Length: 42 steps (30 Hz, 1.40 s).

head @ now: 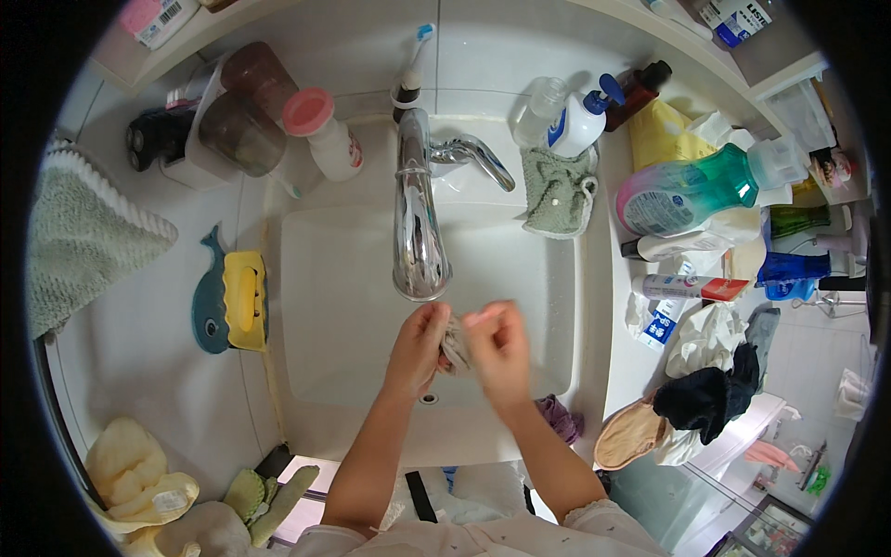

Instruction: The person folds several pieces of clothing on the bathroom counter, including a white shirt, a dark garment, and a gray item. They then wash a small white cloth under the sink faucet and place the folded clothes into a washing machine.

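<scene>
A small greyish-beige cloth (456, 347) is bunched up over the white washbasin (334, 299). My left hand (419, 348) grips its left side, thumb on top. My right hand (500, 351), blurred by motion, is curled into a fist at the cloth's right side and appears to hold it; its fingertips are hidden. Just above both hands is the spout of a chrome faucet (420, 230), whose lever (484, 160) points right. No running water can be made out. The basin's overflow hole (429, 399) shows below the hands.
A green washcloth (560, 191) lies on the basin's back right corner by a pump bottle (583, 122). Left stand a whale-shaped holder with a yellow sponge (245, 299) and a pink-topped bottle (334, 143). A purple cloth (559, 420) lies at the front right rim; bottles and tubes crowd the right ledge.
</scene>
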Tool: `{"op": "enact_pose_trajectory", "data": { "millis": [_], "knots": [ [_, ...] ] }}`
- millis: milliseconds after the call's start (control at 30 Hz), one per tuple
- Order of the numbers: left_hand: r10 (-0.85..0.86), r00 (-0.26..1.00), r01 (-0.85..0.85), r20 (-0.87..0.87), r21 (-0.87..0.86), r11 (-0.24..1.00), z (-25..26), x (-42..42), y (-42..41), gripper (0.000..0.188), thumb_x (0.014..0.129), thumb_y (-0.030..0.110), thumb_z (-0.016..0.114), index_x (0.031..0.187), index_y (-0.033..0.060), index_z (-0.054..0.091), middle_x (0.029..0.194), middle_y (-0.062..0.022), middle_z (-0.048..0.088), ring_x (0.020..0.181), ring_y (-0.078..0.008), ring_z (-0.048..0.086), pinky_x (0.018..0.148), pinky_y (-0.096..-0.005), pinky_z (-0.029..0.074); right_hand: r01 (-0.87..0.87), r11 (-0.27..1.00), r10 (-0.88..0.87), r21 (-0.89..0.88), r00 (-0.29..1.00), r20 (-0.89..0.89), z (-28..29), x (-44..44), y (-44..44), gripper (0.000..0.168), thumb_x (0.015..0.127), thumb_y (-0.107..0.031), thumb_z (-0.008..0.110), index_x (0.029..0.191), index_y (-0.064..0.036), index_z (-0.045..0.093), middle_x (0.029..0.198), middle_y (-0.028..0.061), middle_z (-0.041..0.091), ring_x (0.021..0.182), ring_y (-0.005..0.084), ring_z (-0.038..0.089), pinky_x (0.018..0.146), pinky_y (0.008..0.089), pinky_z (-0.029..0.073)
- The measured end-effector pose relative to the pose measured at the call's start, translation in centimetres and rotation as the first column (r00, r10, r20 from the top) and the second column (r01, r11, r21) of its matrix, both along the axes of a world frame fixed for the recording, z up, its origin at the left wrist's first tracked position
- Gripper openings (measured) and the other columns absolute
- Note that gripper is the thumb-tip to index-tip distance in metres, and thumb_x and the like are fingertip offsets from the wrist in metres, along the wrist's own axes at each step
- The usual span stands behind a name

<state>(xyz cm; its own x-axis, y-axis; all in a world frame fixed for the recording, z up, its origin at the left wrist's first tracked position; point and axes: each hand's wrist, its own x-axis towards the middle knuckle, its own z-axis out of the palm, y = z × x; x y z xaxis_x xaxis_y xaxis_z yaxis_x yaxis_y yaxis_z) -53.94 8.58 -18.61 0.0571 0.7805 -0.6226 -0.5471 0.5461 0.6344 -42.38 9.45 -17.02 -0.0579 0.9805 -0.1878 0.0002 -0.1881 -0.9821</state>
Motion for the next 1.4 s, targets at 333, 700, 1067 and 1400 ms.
{"op": "enact_pose_trajectory", "data": {
  "millis": [333, 700, 1067, 1400],
  "knots": [
    [0.02, 0.971, -0.031, -0.239, -0.045, 0.998, 0.1, 2.8, 0.4, 0.023, 0.089, 0.025, 0.047, 0.074, 0.008, 0.047, 0.066, 0.0041, 0.045, 0.055, -0.0057, 0.04, 0.048, -0.023, 0.033, -0.163, 0.964, 0.055, 0.208, 0.894, 0.444, -2.8, -1.8, 1.1, 0.019, 0.089, -0.015, 0.055, 0.104, -0.004, 0.056, 0.069, 0.007, 0.059, 0.059, 0.011, 0.052, 0.056, 0.0258, 0.044],
    [0.301, 0.844, -0.277, 0.443, -0.12, 0.953, 0.6, 1.7, 0.8, 0.027, 0.092, 0.034, 0.042, 0.084, 0.0098, 0.049, 0.07, -0.0007, 0.051, 0.056, -0.014, 0.052, 0.049, -0.0287, 0.042, -0.161, 0.779, -0.233, -0.606, 0.822, -0.519, -5.2, 1.3, 0.8, 0.049, 0.091, -0.051, 0.04, 0.113, -0.01, 0.054, 0.103, 0.0079, 0.06, 0.094, 0.0203, 0.058, 0.08, 0.0326, 0.046],
    [0.216, 0.956, -0.136, -0.198, 0.35, 0.927, -0.9, 2.4, -1.3, 0.04, 0.087, 0.016, 0.052, 0.124, 0.0056, 0.04, 0.129, -0.0074, 0.04, 0.117, -0.0172, 0.04, 0.096, -0.0311, 0.035, 0.067, 0.974, -0.146, -0.215, 0.915, -0.376, -2.2, -2.4, -3.2, 0.042, 0.094, -0.031, 0.043, 0.131, -0.01, 0.041, 0.118, 0.0085, 0.052, 0.105, 0.0177, 0.052, 0.086, 0.0305, 0.043],
    [-0.012, 0.999, 0.007, 0.039, 0.133, 0.991, -1.0, 2.4, -1.1, 0.068, 0.094, 0.045, 0.037, 0.143, 0.007, 0.01, 0.149, -0.0021, 0.012, 0.134, -0.0134, 0.015, 0.107, -0.0276, 0.016, -0.003, 0.811, -0.254, -0.585, 0.899, -0.357, -1.5, -2.5, 0.7, 0.05, 0.097, -0.032, 0.034, 0.136, -0.001, 0.031, 0.139, 0.0128, 0.031, 0.128, 0.0214, 0.029, 0.104, 0.0308, 0.024]
  ]
}}
